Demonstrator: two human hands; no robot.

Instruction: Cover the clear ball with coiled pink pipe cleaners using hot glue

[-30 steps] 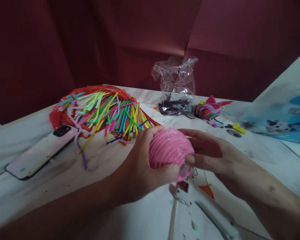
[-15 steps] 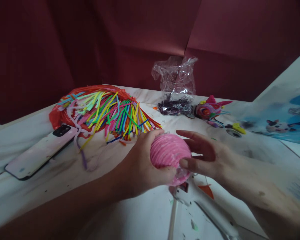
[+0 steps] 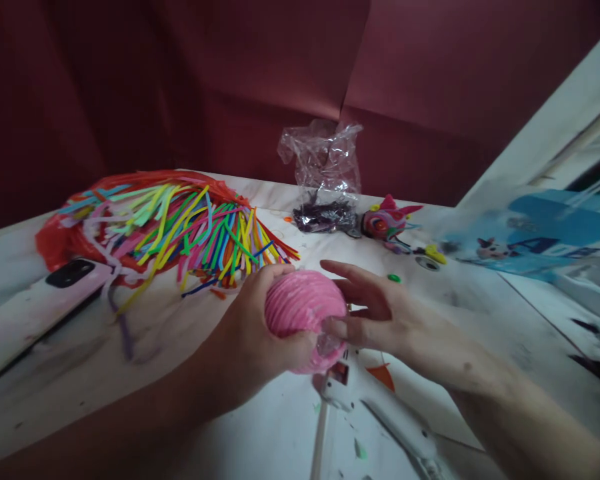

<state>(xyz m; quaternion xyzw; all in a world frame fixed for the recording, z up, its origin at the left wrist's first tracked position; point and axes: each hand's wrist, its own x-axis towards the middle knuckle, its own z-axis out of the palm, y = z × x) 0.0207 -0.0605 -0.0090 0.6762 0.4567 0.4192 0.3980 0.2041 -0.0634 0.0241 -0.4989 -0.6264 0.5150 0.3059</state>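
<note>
A pink ball wound with fuzzy pipe cleaner (image 3: 305, 303) is in front of me, with a small clear glossy patch at its lower right. My left hand (image 3: 260, 327) wraps round its left side, thumb across the front. On the right side, my right hand (image 3: 375, 307) has its thumb on the ball near that patch and its other fingers curved around the far side. Just below the ball lies a white glue gun (image 3: 385, 400), its front end partly hidden by the ball.
Colourful pipe cleaners (image 3: 195, 233) spill from a red plastic bag (image 3: 50, 240) at the left, beside a phone (image 3: 40, 307). Further back are a clear bag (image 3: 325, 160) with dark strands and a pink figure (image 3: 385, 220). A blue printed bag (image 3: 535, 227) lies at right.
My view has turned to the right, so everything appears further left. Both hands stay on the ball, with little visible change in their hold.
</note>
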